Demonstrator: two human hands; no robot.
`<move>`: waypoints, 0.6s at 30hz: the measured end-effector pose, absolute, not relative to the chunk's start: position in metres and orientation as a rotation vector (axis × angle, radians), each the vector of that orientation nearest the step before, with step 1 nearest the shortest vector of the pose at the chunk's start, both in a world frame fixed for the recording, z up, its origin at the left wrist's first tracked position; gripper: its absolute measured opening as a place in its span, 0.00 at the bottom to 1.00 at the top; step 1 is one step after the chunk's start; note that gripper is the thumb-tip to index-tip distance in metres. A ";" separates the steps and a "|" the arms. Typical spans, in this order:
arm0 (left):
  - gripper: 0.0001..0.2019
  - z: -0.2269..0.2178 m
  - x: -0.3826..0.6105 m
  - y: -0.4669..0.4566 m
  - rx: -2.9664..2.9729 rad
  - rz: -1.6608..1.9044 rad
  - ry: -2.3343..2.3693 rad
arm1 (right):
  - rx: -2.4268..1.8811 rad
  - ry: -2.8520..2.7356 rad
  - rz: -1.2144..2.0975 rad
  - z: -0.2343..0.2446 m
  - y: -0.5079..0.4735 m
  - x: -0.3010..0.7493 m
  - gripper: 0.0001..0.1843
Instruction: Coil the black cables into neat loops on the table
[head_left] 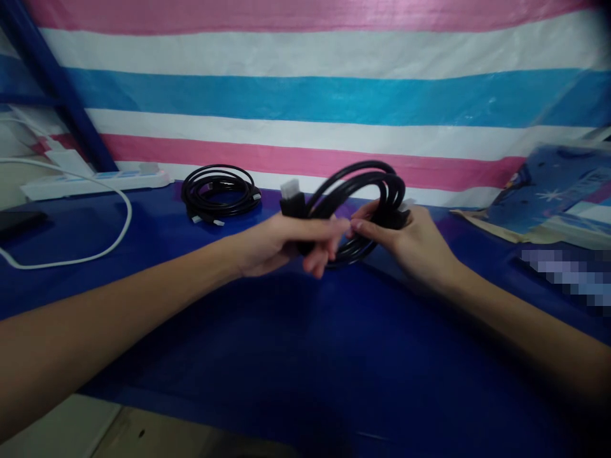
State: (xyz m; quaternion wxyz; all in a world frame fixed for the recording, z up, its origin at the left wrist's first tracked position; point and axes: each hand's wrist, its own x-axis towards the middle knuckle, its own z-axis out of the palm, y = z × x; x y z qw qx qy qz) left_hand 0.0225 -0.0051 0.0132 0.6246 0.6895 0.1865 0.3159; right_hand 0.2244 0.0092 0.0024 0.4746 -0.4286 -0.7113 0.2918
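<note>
A coiled black cable (365, 170) is held up between my two hands, a little above the blue table. My left hand (291, 238) is closed around the coil's left side, and a black plug with a pale, clear-looking cap sticks up above the thumb. On the right side of the loops, my right hand (405, 235) is closed with thumb and fingers pinching the cable near a second black connector, partly hidden by the hand. Behind my left forearm lies another coiled black cable (222, 207), its capped plugs showing at the edges.
A white power strip (100, 186) with a plugged-in adapter stands back left, and a white cord (128, 222) loops over the blue table (305, 362). A dark flat object (21, 222) lies far left. At the right is a blue printed package (539, 187). A striped sheet (305, 95) hangs behind.
</note>
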 end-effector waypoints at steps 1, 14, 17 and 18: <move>0.16 0.013 0.023 -0.003 1.504 0.857 0.473 | -1.068 -1.724 0.629 0.004 0.009 0.224 0.07; 0.10 0.005 0.031 -0.010 1.427 0.725 0.503 | -0.889 -1.419 1.188 -0.005 0.004 0.216 0.07; 0.09 0.007 0.027 -0.007 1.440 0.590 0.509 | -0.948 -1.588 1.019 -0.004 0.006 0.221 0.06; 0.08 0.008 0.026 -0.006 1.437 0.554 0.512 | -0.959 -1.629 0.971 -0.003 0.006 0.222 0.05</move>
